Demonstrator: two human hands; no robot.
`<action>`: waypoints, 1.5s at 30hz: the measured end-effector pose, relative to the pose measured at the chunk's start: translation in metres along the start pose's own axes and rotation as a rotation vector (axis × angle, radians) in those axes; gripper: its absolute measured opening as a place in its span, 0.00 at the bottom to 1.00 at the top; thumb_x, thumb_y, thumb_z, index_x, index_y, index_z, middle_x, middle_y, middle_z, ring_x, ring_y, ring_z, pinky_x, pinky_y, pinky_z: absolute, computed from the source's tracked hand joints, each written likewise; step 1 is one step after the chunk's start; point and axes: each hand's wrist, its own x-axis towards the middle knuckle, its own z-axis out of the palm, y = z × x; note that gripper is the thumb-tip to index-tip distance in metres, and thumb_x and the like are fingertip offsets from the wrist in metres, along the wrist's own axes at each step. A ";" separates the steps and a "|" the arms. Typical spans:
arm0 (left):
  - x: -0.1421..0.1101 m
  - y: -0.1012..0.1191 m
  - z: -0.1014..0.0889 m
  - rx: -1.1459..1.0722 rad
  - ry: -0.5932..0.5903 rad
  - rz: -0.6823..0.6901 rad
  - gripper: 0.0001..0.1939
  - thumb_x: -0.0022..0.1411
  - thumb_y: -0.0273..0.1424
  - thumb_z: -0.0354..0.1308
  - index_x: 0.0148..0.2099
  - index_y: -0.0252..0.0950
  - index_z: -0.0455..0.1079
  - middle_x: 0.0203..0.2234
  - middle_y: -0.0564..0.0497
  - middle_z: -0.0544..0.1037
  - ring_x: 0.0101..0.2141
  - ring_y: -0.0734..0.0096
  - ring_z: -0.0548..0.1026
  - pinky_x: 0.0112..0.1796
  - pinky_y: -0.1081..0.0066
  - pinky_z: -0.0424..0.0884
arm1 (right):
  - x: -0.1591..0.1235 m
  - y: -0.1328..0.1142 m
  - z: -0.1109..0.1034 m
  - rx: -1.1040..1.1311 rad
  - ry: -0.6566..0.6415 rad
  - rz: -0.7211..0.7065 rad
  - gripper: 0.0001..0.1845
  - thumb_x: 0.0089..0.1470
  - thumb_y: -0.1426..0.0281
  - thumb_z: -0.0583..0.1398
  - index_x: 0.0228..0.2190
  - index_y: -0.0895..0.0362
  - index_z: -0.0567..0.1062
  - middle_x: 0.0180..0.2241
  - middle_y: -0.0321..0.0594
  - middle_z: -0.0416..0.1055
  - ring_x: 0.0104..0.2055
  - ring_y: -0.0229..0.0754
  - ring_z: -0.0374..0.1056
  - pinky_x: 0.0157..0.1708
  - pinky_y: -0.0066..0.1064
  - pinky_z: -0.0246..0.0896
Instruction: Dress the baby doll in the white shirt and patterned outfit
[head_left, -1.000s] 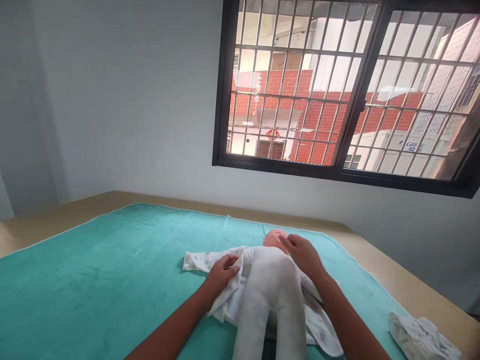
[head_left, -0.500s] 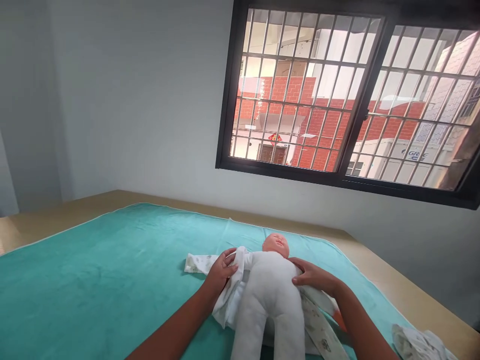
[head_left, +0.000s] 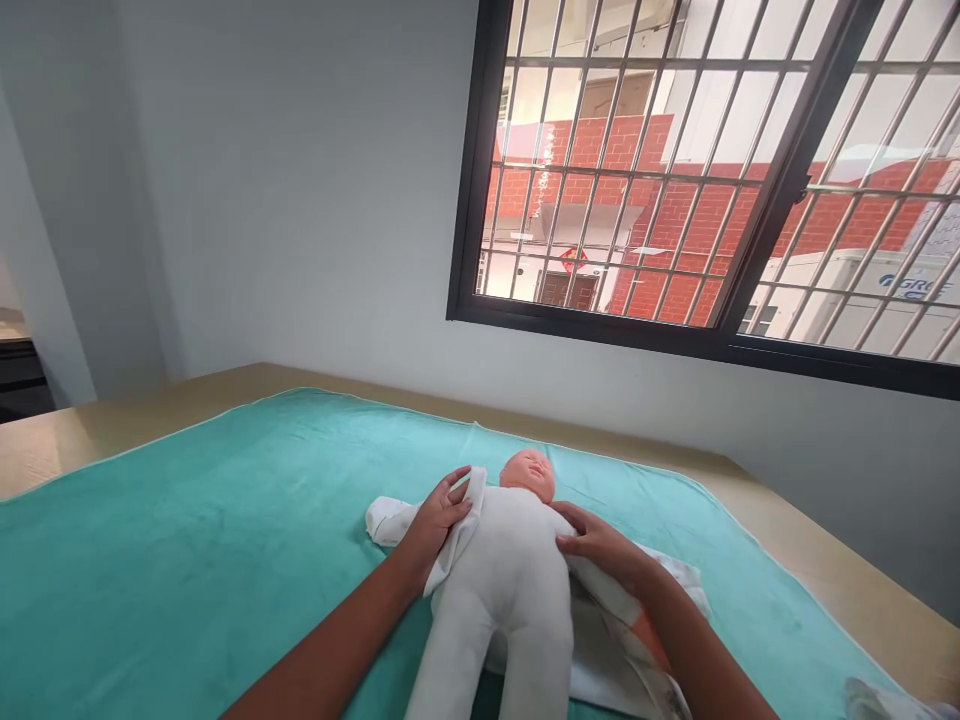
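A baby doll with a white cloth body and pink head lies on its back, legs toward me. My left hand is closed on the edge of a white baby shirt along the doll's left-hand side in view. One sleeve of the shirt sticks out beyond that hand. My right hand is wrapped around the doll's opposite shoulder and upper arm, thumb on the chest. More of the shirt, with an orange patch, lies under and beside my right forearm, which partly hides it.
A teal blanket covers most of the wooden surface. At the lower right edge lies a crumpled pale cloth. Behind stand a grey-white wall and a barred window.
The doll now sits further left in view as the camera has turned. On the right, part of the shirt has spread out beyond my forearm. Both hands keep their places on shirt and doll.
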 end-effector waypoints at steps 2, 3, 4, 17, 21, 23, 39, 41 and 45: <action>-0.004 0.006 0.008 0.015 -0.032 -0.006 0.32 0.54 0.31 0.66 0.60 0.38 0.60 0.58 0.40 0.67 0.49 0.56 0.73 0.45 0.64 0.69 | 0.002 0.006 -0.001 0.022 -0.010 0.022 0.31 0.48 0.57 0.65 0.52 0.50 0.70 0.52 0.41 0.70 0.54 0.55 0.65 0.53 0.47 0.59; -0.007 0.009 0.013 0.025 -0.058 -0.014 0.31 0.55 0.31 0.66 0.59 0.39 0.61 0.57 0.40 0.68 0.49 0.56 0.73 0.45 0.64 0.69 | 0.003 0.009 -0.001 0.031 -0.015 0.033 0.31 0.48 0.56 0.65 0.53 0.50 0.69 0.52 0.41 0.70 0.54 0.55 0.65 0.53 0.47 0.59; -0.010 0.013 0.018 0.040 -0.090 -0.026 0.30 0.55 0.31 0.65 0.59 0.39 0.61 0.57 0.41 0.69 0.49 0.56 0.73 0.46 0.63 0.68 | 0.004 0.011 -0.002 0.041 -0.018 0.042 0.31 0.48 0.56 0.65 0.53 0.50 0.69 0.52 0.41 0.70 0.53 0.55 0.66 0.52 0.47 0.60; -0.040 0.030 0.062 0.539 -0.255 -0.174 0.27 0.58 0.31 0.61 0.60 0.46 0.64 0.37 0.52 0.66 0.35 0.72 0.65 0.34 0.73 0.63 | 0.009 0.004 0.008 0.076 0.005 0.003 0.33 0.48 0.53 0.64 0.53 0.55 0.70 0.47 0.44 0.74 0.48 0.55 0.69 0.47 0.46 0.64; -0.036 0.029 0.056 0.568 -0.181 -0.153 0.26 0.58 0.33 0.60 0.59 0.44 0.66 0.34 0.53 0.66 0.28 0.76 0.63 0.27 0.76 0.58 | 0.010 -0.009 0.013 0.006 0.036 -0.024 0.31 0.50 0.53 0.63 0.54 0.52 0.69 0.50 0.42 0.72 0.50 0.55 0.68 0.49 0.46 0.63; -0.034 0.026 0.053 0.557 -0.157 -0.129 0.25 0.58 0.33 0.60 0.58 0.44 0.67 0.33 0.53 0.66 0.26 0.77 0.62 0.25 0.76 0.57 | 0.010 -0.012 0.016 -0.022 0.039 -0.029 0.29 0.51 0.53 0.62 0.53 0.50 0.70 0.50 0.41 0.72 0.51 0.55 0.67 0.50 0.46 0.62; -0.040 0.017 0.069 0.507 -0.231 -0.020 0.25 0.57 0.28 0.60 0.58 0.40 0.69 0.44 0.44 0.72 0.37 0.67 0.71 0.35 0.69 0.70 | 0.015 0.005 0.011 0.144 0.223 0.012 0.31 0.49 0.50 0.62 0.51 0.53 0.70 0.46 0.42 0.75 0.45 0.52 0.70 0.44 0.42 0.65; -0.043 0.011 0.069 0.569 -0.250 -0.033 0.25 0.58 0.28 0.59 0.59 0.39 0.67 0.43 0.43 0.74 0.39 0.63 0.73 0.36 0.67 0.70 | 0.014 0.006 0.009 0.108 0.228 0.028 0.30 0.49 0.50 0.62 0.49 0.54 0.72 0.46 0.43 0.75 0.46 0.53 0.70 0.45 0.43 0.65; -0.046 0.002 0.073 0.528 -0.308 -0.065 0.14 0.58 0.29 0.59 0.47 0.36 0.75 0.38 0.43 0.77 0.37 0.62 0.76 0.36 0.67 0.71 | 0.012 0.010 0.008 0.062 0.197 0.033 0.28 0.50 0.49 0.61 0.47 0.54 0.73 0.50 0.42 0.73 0.48 0.53 0.69 0.47 0.43 0.64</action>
